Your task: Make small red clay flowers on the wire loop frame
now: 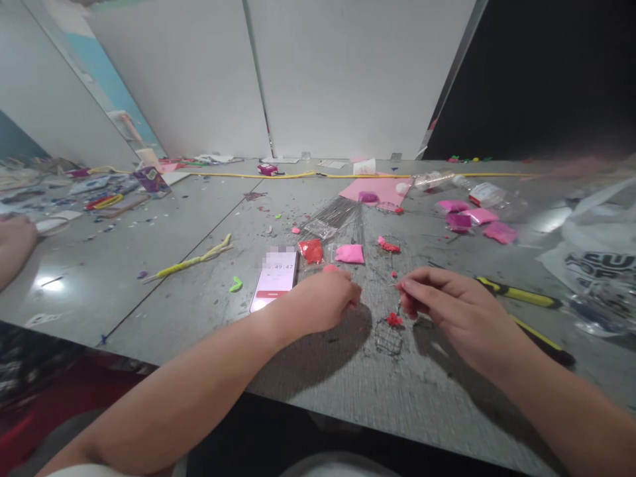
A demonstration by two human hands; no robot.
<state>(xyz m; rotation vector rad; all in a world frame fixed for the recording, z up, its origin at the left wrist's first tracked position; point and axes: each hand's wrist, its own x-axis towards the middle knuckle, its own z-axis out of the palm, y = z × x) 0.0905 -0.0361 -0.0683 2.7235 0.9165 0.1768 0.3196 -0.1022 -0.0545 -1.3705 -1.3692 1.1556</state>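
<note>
My left hand (330, 298) is closed above the table beside the phone (273, 278); whatever its curled fingers hold is hidden. A round pink lump (330, 268) lies just beyond its knuckles. My right hand (447, 308) pinches a thin pale stick (393, 285) between thumb and forefinger, its tip pointing left. Below that tip lies a wire-mesh piece (388, 338) with a bit of red clay (394, 319) at its top. Farther back is another wire piece with red clay (388, 245). A red clay packet (311, 250) and a pink clay packet (350, 254) lie behind my left hand.
Bundled thin wires (335, 215) rest near a pink sheet (380, 185). Yellow-black pliers handles (521, 293) and a plastic bag (599, 252) are on the right. Pink packets (481, 216) and a bottle (489, 194) lie behind. Another person's hand (17, 242) shows at far left.
</note>
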